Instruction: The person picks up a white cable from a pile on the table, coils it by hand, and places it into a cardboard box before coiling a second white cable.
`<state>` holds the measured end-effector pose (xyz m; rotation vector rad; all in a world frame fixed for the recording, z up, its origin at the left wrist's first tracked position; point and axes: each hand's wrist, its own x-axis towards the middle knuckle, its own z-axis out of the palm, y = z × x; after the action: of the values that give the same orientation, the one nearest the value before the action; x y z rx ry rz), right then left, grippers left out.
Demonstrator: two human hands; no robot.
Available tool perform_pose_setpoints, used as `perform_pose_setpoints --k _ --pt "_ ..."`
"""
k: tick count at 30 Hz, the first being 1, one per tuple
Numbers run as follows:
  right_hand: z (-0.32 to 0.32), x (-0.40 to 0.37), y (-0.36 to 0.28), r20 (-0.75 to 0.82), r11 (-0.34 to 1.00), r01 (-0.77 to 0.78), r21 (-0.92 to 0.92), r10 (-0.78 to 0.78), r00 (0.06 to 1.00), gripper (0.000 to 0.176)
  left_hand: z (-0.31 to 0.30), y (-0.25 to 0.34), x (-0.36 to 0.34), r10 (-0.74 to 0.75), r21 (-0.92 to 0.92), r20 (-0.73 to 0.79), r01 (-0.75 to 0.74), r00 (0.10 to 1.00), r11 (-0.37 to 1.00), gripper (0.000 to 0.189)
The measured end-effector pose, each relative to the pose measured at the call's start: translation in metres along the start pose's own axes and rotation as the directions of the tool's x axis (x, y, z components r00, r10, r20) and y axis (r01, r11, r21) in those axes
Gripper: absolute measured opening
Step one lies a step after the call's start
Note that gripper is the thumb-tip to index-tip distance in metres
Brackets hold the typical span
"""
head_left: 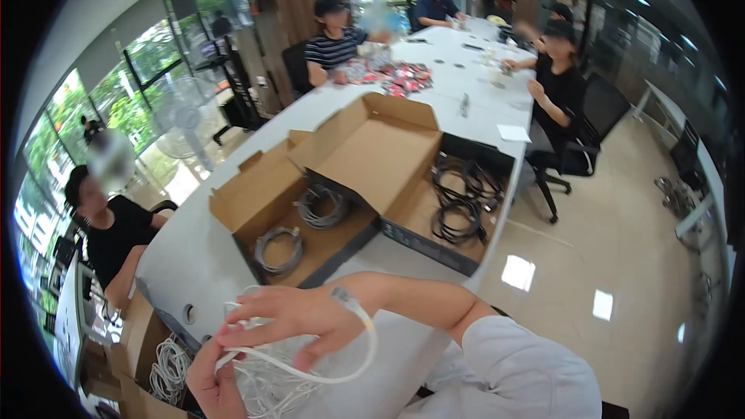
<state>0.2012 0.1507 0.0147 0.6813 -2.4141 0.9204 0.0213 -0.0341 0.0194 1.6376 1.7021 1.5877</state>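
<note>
A white cable (299, 372) loops between my hands, its clear-ended plug (341, 295) lying over my right wrist. My left hand (211, 380), low in the view, is closed in a pinch on the cable. Reaching across from the right, my right hand (299, 320) has its fingers stretched out and its thumb apart; the fingertips meet those of my left hand. Beneath both hands lies a tangle of white cables (268, 392) on the table, partly hidden by them.
An open cardboard box (233, 209) holds coiled grey cables (279, 250). Beside it, another box (431, 264) contains black cables (458, 221). White cables (169, 368) fill a box at lower left. Several people sit around the white table (256, 147), with red packets (407, 77) farther along.
</note>
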Motion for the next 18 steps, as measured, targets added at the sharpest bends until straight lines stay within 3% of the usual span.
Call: perform_pose_setpoints --k 1,4,5,8,11,14,18 --pt "0.003 -0.001 -0.01 -0.138 0.999 -0.029 0.045 0.035 0.99 0.065 0.005 0.004 -0.002 -0.015 -0.009 -0.016 0.015 1.0 1.0 0.038" --pt "0.012 -0.014 -0.024 -0.323 0.996 -0.091 0.006 0.088 0.942 0.05 0.028 0.028 0.004 0.026 0.102 0.055 -0.032 0.998 0.994 0.041" --pt "0.013 -0.019 -0.036 -0.371 0.982 -0.171 -0.084 0.128 0.92 0.044 0.036 0.04 0.004 0.031 0.084 0.115 -0.04 0.993 0.996 0.042" --pt "0.012 -0.033 -0.067 -0.449 0.932 -0.26 -0.253 0.125 0.885 0.042 0.05 0.05 -0.001 0.109 0.164 0.179 -0.139 0.978 0.977 0.042" --pt "0.016 -0.045 -0.087 -0.509 0.899 -0.277 -0.34 0.071 0.858 0.033 0.067 0.058 -0.01 0.246 0.122 0.186 -0.271 0.951 0.955 0.042" --pt "0.022 -0.057 -0.115 -0.569 0.764 -0.358 -0.537 -0.015 0.822 0.022 0.063 0.067 -0.018 0.383 0.192 0.22 -0.425 0.897 0.885 0.04" --pt "0.023 -0.082 -0.155 -0.75 0.718 -0.509 -0.474 -0.027 0.661 0.012 0.051 0.087 -0.048 0.422 0.21 0.092 -0.432 0.902 0.877 0.029"
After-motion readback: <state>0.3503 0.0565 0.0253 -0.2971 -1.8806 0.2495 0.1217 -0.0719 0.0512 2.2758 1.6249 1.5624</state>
